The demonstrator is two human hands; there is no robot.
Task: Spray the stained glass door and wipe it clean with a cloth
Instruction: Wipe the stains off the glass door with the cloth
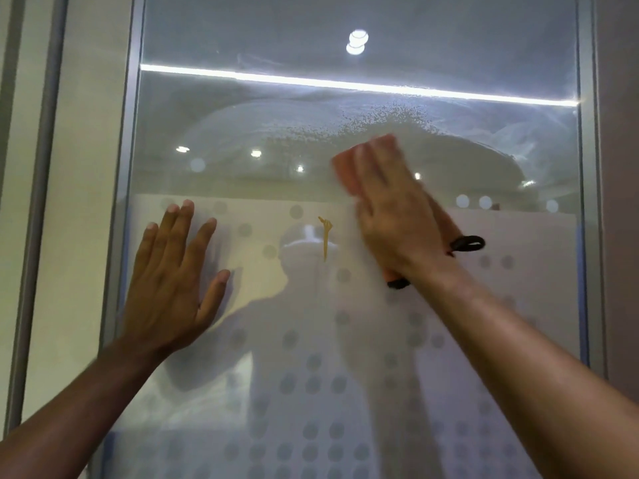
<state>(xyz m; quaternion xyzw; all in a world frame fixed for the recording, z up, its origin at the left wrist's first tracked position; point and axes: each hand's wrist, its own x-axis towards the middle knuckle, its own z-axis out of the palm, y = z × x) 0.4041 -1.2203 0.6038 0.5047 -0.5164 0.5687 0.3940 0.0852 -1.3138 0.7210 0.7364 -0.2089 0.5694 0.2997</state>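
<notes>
Orange cloth point(345, 172) lies flat on the frosted, dotted glass door point(276, 108) beneath the right hand point(397, 219), fingers straight. Left hand point(173, 274), fingers spread, presses the glass. Spray droplets point(380, 115) bead above; a yellow streak point(325, 238) runs between the hands.

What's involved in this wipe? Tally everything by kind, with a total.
hands: 2 (left hand, right hand)
orange cloth: 1
glass door: 1
yellow streak on the glass: 1
Total: 5
</notes>
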